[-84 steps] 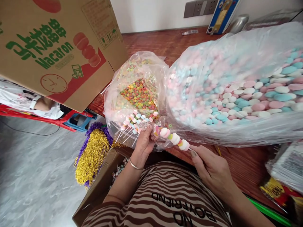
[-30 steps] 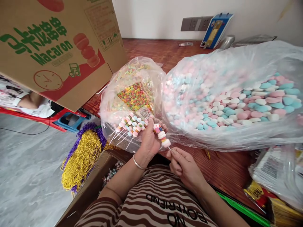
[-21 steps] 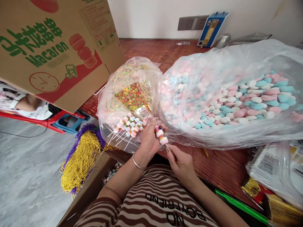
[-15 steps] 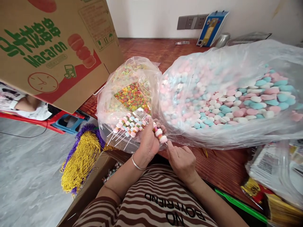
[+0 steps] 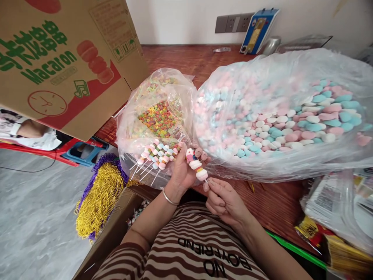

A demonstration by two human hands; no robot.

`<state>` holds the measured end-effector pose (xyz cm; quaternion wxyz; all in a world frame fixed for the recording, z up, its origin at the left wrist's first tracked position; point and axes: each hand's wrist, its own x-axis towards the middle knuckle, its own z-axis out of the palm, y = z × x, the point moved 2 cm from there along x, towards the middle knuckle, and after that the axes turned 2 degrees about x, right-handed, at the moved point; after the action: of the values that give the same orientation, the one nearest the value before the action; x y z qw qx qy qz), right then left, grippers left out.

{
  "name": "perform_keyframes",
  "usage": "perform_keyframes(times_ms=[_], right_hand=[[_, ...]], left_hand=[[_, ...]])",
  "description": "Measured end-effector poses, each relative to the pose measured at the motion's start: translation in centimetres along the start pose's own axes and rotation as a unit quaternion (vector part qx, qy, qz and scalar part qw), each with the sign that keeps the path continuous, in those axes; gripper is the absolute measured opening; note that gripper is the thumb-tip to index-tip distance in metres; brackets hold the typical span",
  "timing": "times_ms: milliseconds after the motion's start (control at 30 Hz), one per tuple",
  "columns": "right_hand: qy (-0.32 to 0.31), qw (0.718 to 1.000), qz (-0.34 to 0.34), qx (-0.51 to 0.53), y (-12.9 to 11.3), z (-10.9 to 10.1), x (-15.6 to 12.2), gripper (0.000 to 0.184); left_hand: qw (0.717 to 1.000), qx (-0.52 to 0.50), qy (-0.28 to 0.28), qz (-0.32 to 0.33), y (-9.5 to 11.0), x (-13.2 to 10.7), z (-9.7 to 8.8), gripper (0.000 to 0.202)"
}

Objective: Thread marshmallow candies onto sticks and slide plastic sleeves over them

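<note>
A marshmallow skewer (image 5: 198,167) of pale pink and white pieces, with small coloured rings between them, slants between my hands. My left hand (image 5: 185,169) is curled round its upper end, thumb on one side and fingertips behind. The thumb and fingers of my right hand (image 5: 223,198) pinch the white stick at its lower end. Just left of my left hand, several finished skewers (image 5: 159,153) lie side by side on the clear plastic, sticks toward me. Behind them is an open bag of coloured ring candies (image 5: 157,118).
A large clear bag of pink, white and blue marshmallows (image 5: 274,132) fills the right. A Macaron carton (image 5: 67,70) stands at the left. Yellow and purple bead strands (image 5: 100,198) hang beside an open box (image 5: 113,221). Plastic packaging (image 5: 335,202) lies far right.
My right hand has drawn slightly down, its other fingers curling in. The skewer shows more of its upper end as my left thumb sits farther from it.
</note>
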<state>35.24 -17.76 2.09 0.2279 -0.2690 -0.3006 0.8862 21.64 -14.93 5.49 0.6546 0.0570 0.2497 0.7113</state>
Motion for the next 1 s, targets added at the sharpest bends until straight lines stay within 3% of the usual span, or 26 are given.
perform_keyframes(times_ms=[67, 100, 133, 167, 233, 267, 300, 333, 433, 500, 600, 667, 733, 767, 900, 933, 967, 1000], right_hand=[[0.046, 0.992, -0.073, -0.093, 0.0, -0.2, 0.2, 0.034], [0.089, 0.97, -0.137, -0.18, -0.1, -0.5, 0.4, 0.032], [0.137, 0.925, -0.212, -0.284, -0.3, -0.8, 0.4, 0.03], [0.179, 0.856, -0.286, -0.391, -0.4, -1.1, 0.5, 0.027], [0.222, 0.695, -0.397, -0.557, -0.4, -1.4, 0.4, 0.02], [0.222, 0.636, -0.428, -0.602, -0.4, -1.5, 0.4, 0.018], [0.213, 0.61, -0.443, -0.622, -0.3, -1.6, 0.4, 0.017], [0.204, 0.615, -0.441, -0.621, -0.3, -1.7, 0.3, 0.017], [0.193, 0.72, -0.384, -0.545, -0.6, -1.7, 0.0, 0.02], [0.194, 0.769, -0.347, -0.501, -0.8, -1.5, -0.1, 0.022], [0.177, 0.798, -0.331, -0.471, -1.1, -1.2, -0.1, 0.022], [0.17, 0.804, -0.331, -0.464, -1.2, -1.0, -0.1, 0.02], [0.182, 0.77, -0.355, -0.499, -1.3, -0.8, -0.1, 0.018], [0.191, 0.727, -0.383, -0.536, -1.4, -0.8, -0.2, 0.016], [0.165, 0.483, -0.508, -0.694, -0.9, -0.7, -0.7, 0.015], [0.154, 0.451, -0.518, -0.711, -0.8, -0.8, -0.7, 0.019], [0.149, 0.442, -0.519, -0.716, -0.7, -0.9, -0.6, 0.021], [0.153, 0.457, -0.515, -0.709, -0.7, -0.9, -0.6, 0.02]], left_hand=[[1.0, 0.012, 0.014, 0.0, -0.3, -0.1, 0.3, 0.035], [0.999, 0.021, 0.029, 0.005, -0.5, -0.2, 0.5, 0.036], [0.998, 0.032, 0.05, 0.014, -0.7, -0.3, 0.5, 0.037], [0.996, 0.046, 0.072, 0.024, -0.8, -0.4, 0.5, 0.038], [0.991, 0.074, 0.108, 0.039, -1.2, -0.6, 0.3, 0.039], [0.989, 0.089, 0.113, 0.036, -1.2, -0.7, 0.1, 0.039], [0.988, 0.105, 0.109, 0.028, -1.2, -0.7, 0.0, 0.038], [0.988, 0.121, 0.096, 0.018, -1.1, -0.7, -0.2, 0.036], [0.987, 0.154, 0.039, 0.025, 0.2, -0.4, -0.6, 0.039], [0.988, 0.14, 0.008, 0.064, 1.5, 0.2, -0.8, 0.047], [0.989, 0.097, -0.011, 0.114, 3.0, 1.2, -0.8, 0.047], [0.99, 0.081, 0.0, 0.115, 3.4, 1.7, -0.5, 0.039], [0.993, 0.068, 0.026, 0.093, 3.1, 2.1, 0.1, 0.029], [0.994, 0.062, 0.043, 0.083, 2.8, 2.3, 0.3, 0.024], [0.989, 0.046, 0.125, 0.07, 1.5, 2.7, 1.3, 0.016], [0.986, 0.049, 0.14, 0.072, 1.2, 2.7, 1.4, 0.019], [0.984, 0.055, 0.149, 0.075, 1.0, 2.7, 1.6, 0.021], [0.983, 0.063, 0.153, 0.076, 0.7, 2.7, 1.7, 0.023]])
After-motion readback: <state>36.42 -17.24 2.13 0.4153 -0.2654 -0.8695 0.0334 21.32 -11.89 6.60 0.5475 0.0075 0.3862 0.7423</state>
